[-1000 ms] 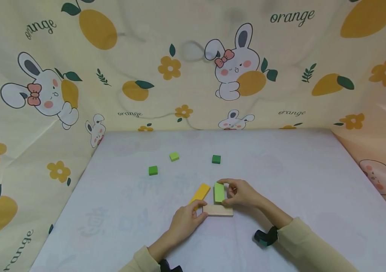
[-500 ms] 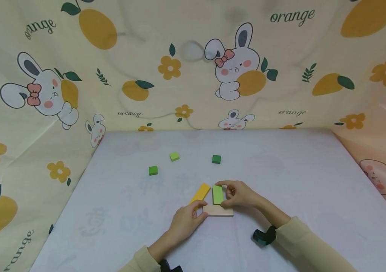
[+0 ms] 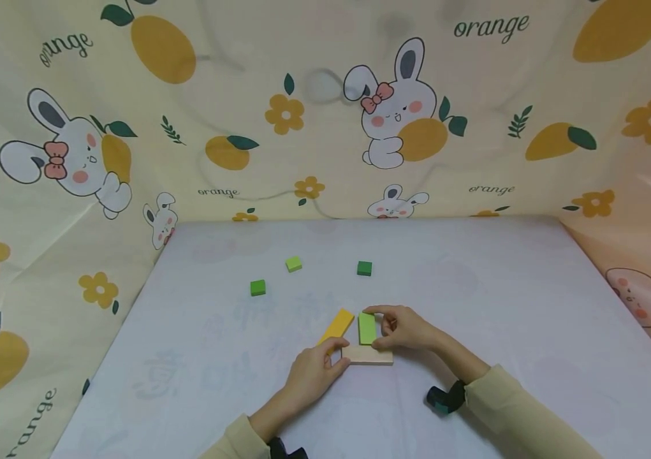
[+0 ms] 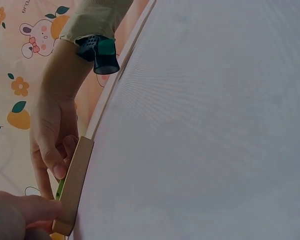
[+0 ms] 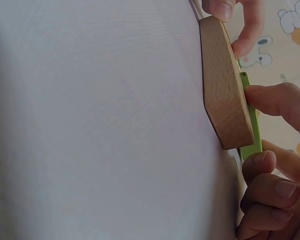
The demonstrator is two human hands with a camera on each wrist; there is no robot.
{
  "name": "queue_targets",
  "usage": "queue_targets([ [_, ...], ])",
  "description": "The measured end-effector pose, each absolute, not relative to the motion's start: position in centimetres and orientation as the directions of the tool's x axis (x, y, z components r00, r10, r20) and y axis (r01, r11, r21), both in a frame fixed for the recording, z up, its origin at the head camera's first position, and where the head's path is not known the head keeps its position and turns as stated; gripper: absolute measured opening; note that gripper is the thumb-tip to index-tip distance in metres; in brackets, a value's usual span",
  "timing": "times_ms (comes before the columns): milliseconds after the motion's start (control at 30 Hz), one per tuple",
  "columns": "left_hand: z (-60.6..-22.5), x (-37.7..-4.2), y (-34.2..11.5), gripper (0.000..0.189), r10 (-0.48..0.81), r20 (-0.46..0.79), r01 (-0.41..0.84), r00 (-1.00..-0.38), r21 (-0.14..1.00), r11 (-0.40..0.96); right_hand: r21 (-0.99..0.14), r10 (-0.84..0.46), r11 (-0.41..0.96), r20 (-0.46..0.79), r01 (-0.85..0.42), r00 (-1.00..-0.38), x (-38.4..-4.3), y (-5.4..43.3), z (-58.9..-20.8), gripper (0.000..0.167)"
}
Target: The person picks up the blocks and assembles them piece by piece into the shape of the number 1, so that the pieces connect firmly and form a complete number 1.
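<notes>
A plain wooden block (image 3: 368, 356) lies crosswise on the white table. My left hand (image 3: 309, 375) pinches its left end between thumb and forefinger. Just behind it, a light green oblong block (image 3: 367, 328) points away from me, held by my right hand (image 3: 405, 328) with forefinger at the far end and thumb at the near end. A yellow oblong block (image 3: 337, 325) lies slanted to the left, its near end partly hidden by my left hand. In the right wrist view, the wooden block (image 5: 222, 85) hides much of the green block (image 5: 253, 135).
Three small green blocks lie farther back: a mid-green one (image 3: 258, 288), a lime one (image 3: 293, 264) and a dark green one (image 3: 365, 268). A printed cloth (image 3: 325, 127) hangs behind the table and at both sides.
My right hand has shifted the light green block slightly left and toward me during the first half second; since then it has stayed put. My left hand and the wooden block look unmoved.
</notes>
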State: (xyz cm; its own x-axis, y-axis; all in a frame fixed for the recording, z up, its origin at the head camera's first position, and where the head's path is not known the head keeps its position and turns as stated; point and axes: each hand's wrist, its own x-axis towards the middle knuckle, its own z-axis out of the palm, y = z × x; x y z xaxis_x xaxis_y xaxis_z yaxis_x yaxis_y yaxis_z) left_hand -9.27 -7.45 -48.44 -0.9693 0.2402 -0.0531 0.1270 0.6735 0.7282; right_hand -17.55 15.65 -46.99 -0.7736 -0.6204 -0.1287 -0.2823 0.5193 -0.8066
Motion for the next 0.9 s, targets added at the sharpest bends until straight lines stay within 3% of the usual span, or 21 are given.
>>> queue_targets([
  [667, -48.46, -9.4, -7.45, 0.031, 0.239, -0.058, 0.123, -0.969, 0.728, 0.675, -0.793, -0.626, 0.545, -0.167, -0.274, -0.762, -17.76, 15.44, -46.78, 0.066],
  [900, -48.39, -9.34, -7.45, 0.031, 0.241, -0.058, 0.125, -0.969, 0.726, 0.677, -0.785, -0.621, 0.553, -0.164, -0.28, -0.767, -17.81, 15.46, -47.02, 0.059],
])
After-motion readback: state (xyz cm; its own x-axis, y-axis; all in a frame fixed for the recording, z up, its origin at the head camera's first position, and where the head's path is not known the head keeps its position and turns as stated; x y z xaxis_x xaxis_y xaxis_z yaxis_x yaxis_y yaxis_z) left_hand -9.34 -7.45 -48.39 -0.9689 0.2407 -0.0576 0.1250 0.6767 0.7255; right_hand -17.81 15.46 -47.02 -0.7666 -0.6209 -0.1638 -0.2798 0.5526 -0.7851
